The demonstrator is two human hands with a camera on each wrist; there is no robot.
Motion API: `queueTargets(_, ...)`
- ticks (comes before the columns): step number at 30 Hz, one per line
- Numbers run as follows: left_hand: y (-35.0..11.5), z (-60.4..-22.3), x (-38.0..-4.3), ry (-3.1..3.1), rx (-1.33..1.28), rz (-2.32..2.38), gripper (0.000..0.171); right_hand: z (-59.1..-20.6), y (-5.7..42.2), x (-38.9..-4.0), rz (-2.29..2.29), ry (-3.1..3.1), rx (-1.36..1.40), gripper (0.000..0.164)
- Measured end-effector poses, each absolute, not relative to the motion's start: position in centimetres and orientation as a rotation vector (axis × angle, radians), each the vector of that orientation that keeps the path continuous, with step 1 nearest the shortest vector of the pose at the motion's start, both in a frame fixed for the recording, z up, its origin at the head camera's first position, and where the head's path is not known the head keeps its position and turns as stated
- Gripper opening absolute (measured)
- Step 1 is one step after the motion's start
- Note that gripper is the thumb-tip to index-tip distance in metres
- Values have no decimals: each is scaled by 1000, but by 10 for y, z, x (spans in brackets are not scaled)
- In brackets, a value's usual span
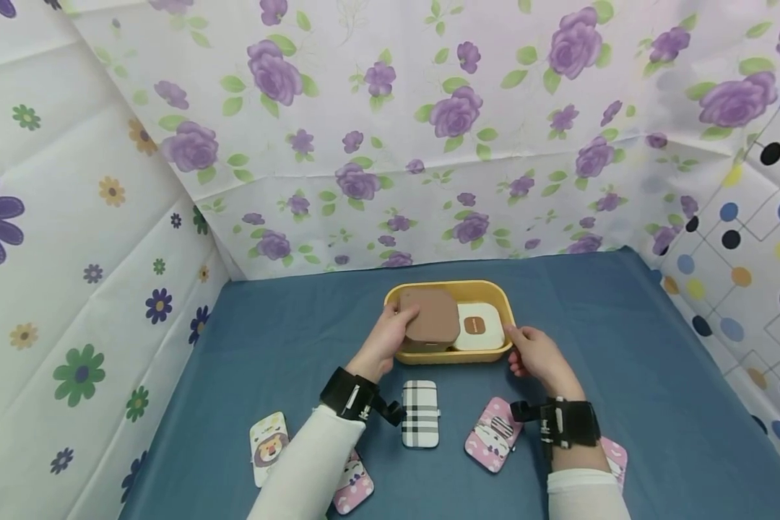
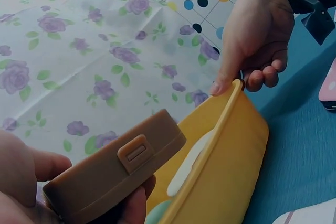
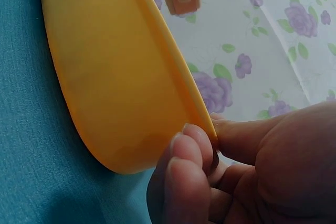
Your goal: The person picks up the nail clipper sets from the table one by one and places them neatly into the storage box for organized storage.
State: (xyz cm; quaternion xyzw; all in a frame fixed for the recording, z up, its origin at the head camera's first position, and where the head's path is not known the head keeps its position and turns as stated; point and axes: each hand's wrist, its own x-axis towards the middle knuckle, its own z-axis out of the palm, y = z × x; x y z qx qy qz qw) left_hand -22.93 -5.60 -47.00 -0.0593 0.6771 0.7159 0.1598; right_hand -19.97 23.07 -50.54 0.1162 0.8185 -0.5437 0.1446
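In the head view, a brown box with cut corners [image 1: 431,315] is grasped by the left hand [image 1: 387,334] over the left part of a yellow, round-cornered tray [image 1: 477,356], whose right end is pinched at the rim by the right hand [image 1: 538,355]. Inside the tray, beside the brown box, a white rounded-square case with a brown label [image 1: 492,331] can be seen. On the blue cloth [image 1: 455,495] in front, a black-and-white plaid oblong case [image 1: 420,414] and a pink oblong case with a cartoon print [image 1: 494,435] are laid between the forearms. A cream oblong case with a lion print [image 1: 269,444] and a second pink case [image 1: 354,487] are partly covered by the white left sleeve [image 1: 308,469], and a third pink case [image 1: 616,456] by the right forearm [image 1: 580,458]. By the left wrist camera, the brown box is shown raised and tilted, its clasp [image 2: 135,153] exposed, and a pale green patch [image 2: 159,212] is revealed low in the tray, hidden from above. By the right wrist camera, the rim is shown caught between thumb and curled fingers.
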Motion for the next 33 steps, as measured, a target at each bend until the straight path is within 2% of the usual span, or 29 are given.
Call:
queueTargets(5, -47, -471, -231, 1927, -182, 2054, 56, -505, 230, -200, -1566, 2357, 336, 49)
queueTargets(12, -35, -475, -232, 1909, -166, 2054, 62, -505, 230, -201, -1570, 2355, 348, 49)
queueTargets(33, -7, -480, -232, 1900, -115, 2030, 62, -502, 231, -200, -1587, 2342, 329, 46)
